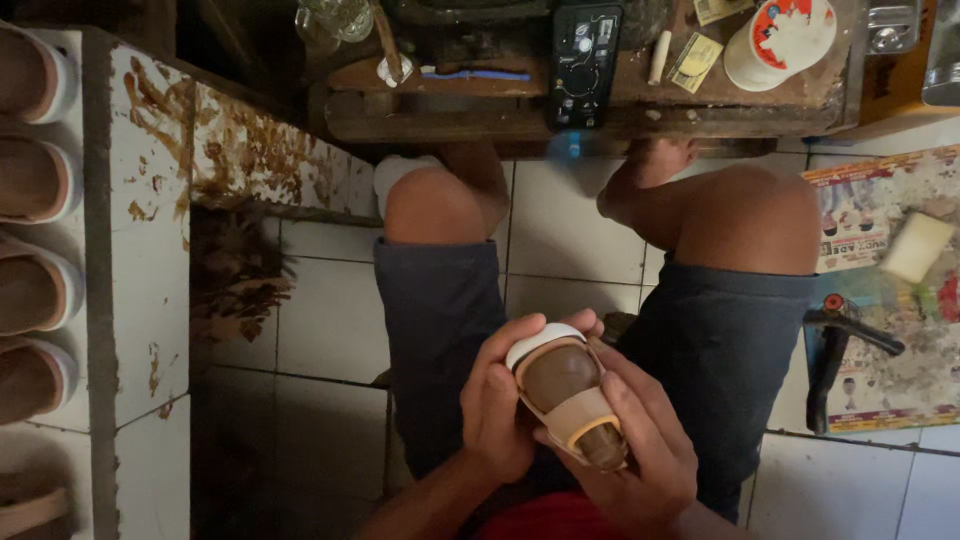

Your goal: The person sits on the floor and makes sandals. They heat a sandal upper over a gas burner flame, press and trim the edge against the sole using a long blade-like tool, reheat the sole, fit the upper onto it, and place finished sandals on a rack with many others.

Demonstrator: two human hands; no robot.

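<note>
Seen from above, a seated person holds a small shoe over the lap. At far left, a row of similar brown shoes with pale soles (35, 180) lines a white tiled ledge (150, 250) streaked with brown glue stains; the ledge's edge stands near the person's left knee, so there is little room to swing that way. Between ledge and knee lies bare tiled floor (320, 330), the widest open space.

In the middle, the left hand (497, 415) is wrapped around the side of the shoe (565, 395), fingers curled and gripping its white-rimmed toe end. The right hand (640, 450) cradles it from below and the right, fingers closed around the tan strap end. The shoe rests between both hands, above the dark shorts, touching nothing else.

Judging from this, wet glue could smear onto the fingers or shorts, and a loosened grip would likely drop the shoe between the knees.

Ahead, a cluttered wooden bench (600, 110) holds a dark phone (583, 60) overhanging its front edge, where a lifted knee might knock it. At right, a black tool (835, 350) lies on printed paper (880, 290) just beside the thigh.
</note>
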